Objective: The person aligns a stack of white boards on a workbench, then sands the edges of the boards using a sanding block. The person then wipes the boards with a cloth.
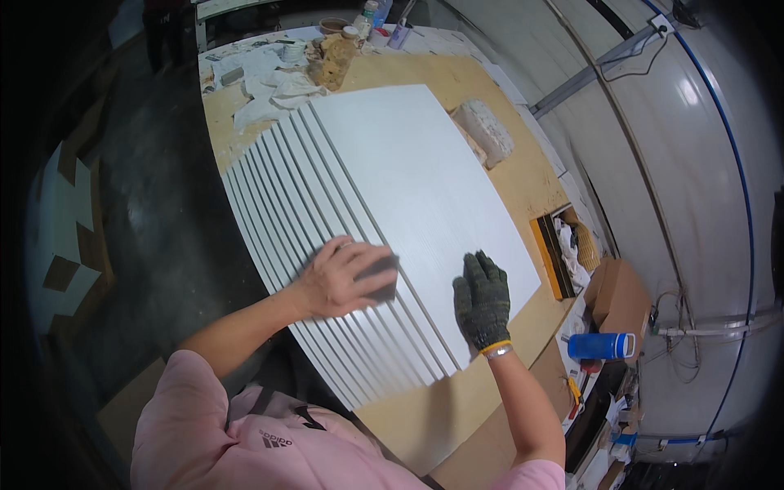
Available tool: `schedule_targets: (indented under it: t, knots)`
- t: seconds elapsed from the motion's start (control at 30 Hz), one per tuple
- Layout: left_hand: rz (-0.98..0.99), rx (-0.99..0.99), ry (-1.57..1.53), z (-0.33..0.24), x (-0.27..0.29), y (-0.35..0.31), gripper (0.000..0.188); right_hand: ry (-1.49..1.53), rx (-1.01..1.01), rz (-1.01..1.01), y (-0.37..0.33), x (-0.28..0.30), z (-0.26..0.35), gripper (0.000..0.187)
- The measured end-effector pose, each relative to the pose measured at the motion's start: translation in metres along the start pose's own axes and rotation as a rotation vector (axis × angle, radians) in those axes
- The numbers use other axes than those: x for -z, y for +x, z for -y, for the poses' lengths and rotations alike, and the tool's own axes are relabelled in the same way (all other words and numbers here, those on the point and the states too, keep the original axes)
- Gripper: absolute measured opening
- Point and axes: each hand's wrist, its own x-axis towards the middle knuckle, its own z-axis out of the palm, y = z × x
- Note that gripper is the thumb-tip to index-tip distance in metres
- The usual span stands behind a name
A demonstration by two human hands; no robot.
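Observation:
A white panel [425, 163] lies at a slant across the workbench, with a row of parallel grooves along its left part. My bare left hand [339, 278] is on the grooved part, its fingers gripping a dark grey sanding block [382, 286] against the surface. The hand is slightly blurred. My right hand [483, 302], in a dark knit glove with a yellow cuff edge, lies flat on the smooth part, near the panel's right side, with the fingers stretched out. It holds nothing.
A whitish block [486, 131] sits beyond the panel's right edge. White cloths [282, 86], a sponge-like lump [335, 61] and bottles [365, 18] crowd the far end. Along the right are a black-and-yellow tool [554, 257], a blue bottle [600, 346] and a cardboard box [616, 302].

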Motion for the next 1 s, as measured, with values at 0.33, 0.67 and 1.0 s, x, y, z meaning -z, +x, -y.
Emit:
schedule_targets:
  t: [0.33,0.67,1.0]
  knots:
    - [-0.418,0.440,0.235,0.223,0.051,0.009,0.054,0.037,-0.076,-0.009,0.005,-0.002,0.015,0.038]
    - [-0.437,0.667,0.142,0.323,0.060,-0.024,0.054,-0.061,-0.279,-0.169,-0.025,-0.015,0.041,0.043]
    - [-0.531,0.638,-0.178,0.302,0.049,-0.006,0.025,0.941,-1.346,-0.830,-0.153,-0.061,0.078,0.036]
